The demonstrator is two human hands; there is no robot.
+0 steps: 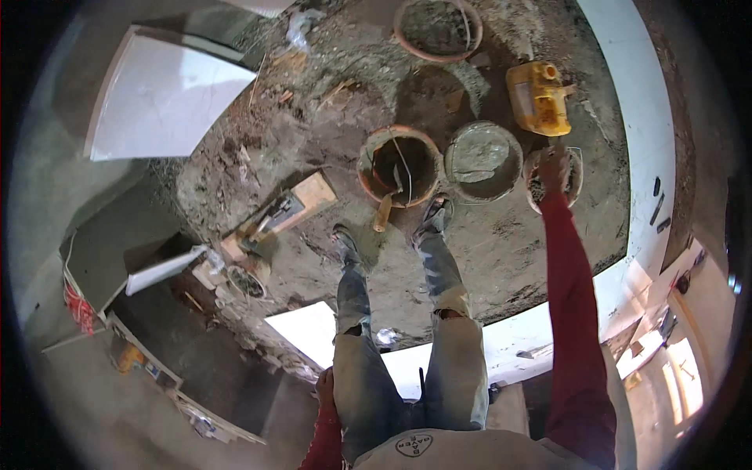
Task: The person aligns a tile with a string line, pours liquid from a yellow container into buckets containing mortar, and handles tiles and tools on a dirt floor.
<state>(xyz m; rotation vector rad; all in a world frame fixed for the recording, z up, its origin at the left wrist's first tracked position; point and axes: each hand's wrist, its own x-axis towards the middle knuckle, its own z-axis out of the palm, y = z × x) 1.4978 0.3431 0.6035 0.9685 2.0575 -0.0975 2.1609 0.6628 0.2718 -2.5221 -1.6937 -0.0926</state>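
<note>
My right arm, in a red sleeve, reaches forward to a small round bucket (579,182) with dark, crumbly contents. My right hand (554,163) is over its far side; the fingers are too dark and small to make out. Down by my left thigh is my left hand (325,388), its fingers mostly hidden against the trouser leg. Left of the small bucket stands a round tub (518,164) with grey, wet-looking contents. Beside that is a larger bucket (363,166) with a wire handle. A trowel (382,214) leans in it, its wooden handle over the near rim.
A yellow jerrycan (540,100) stands just beyond the small bucket. Farther off is another bucket (401,39) holding grey material. A wooden board (315,194) with tools lies left of my feet. White panels (168,98) and a pale curved border (654,117) edge the rough ground.
</note>
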